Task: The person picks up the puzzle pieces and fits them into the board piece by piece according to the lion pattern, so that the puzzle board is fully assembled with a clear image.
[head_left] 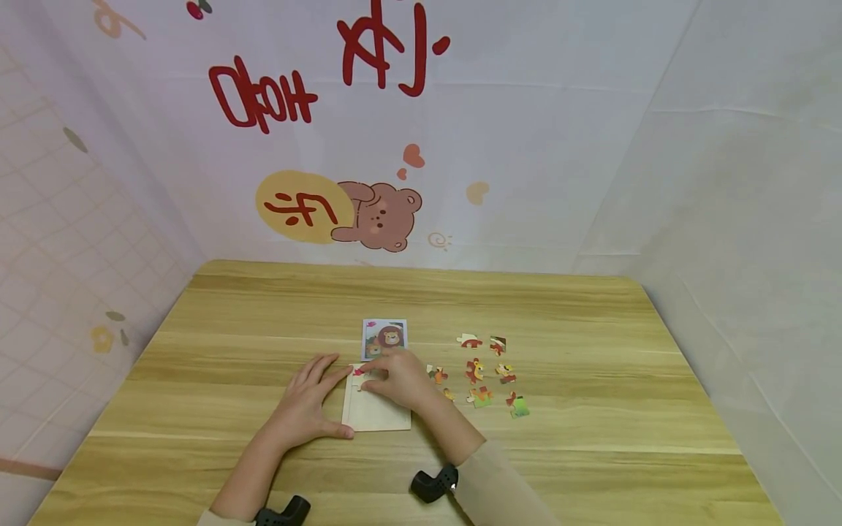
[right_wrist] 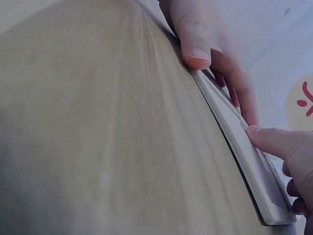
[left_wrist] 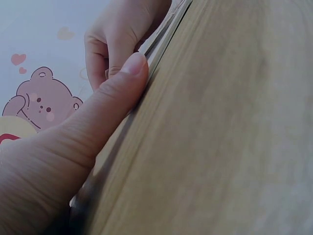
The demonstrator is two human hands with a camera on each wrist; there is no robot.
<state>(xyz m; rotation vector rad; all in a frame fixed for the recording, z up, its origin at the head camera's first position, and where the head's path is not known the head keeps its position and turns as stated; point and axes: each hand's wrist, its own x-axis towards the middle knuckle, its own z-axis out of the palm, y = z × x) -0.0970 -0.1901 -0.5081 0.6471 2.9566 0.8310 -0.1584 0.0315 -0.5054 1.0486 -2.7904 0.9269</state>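
A shallow pale puzzle tray [head_left: 378, 418] lies flat on the table. In its upper left corner is a light puzzle piece [head_left: 358, 380] with a pink shape. My right hand [head_left: 399, 376] pinches this piece between thumb and index finger, the other fingers curled above the tray. Along the tray's left side rests my left hand [head_left: 304, 404], fingers extended. Its index finger reaches the upper left corner, while its thumb [right_wrist: 195, 56] touches the near left corner. The left wrist view shows that same thumb [left_wrist: 133, 66] on the tray's edge.
Just behind the tray lies a picture card [head_left: 384, 337] with a lion. Several loose puzzle pieces [head_left: 475, 371] are spread to the right, some partly covered by the right hand and forearm. A printed cloth [head_left: 526, 183] hangs behind the wooden table [head_left: 592, 409].
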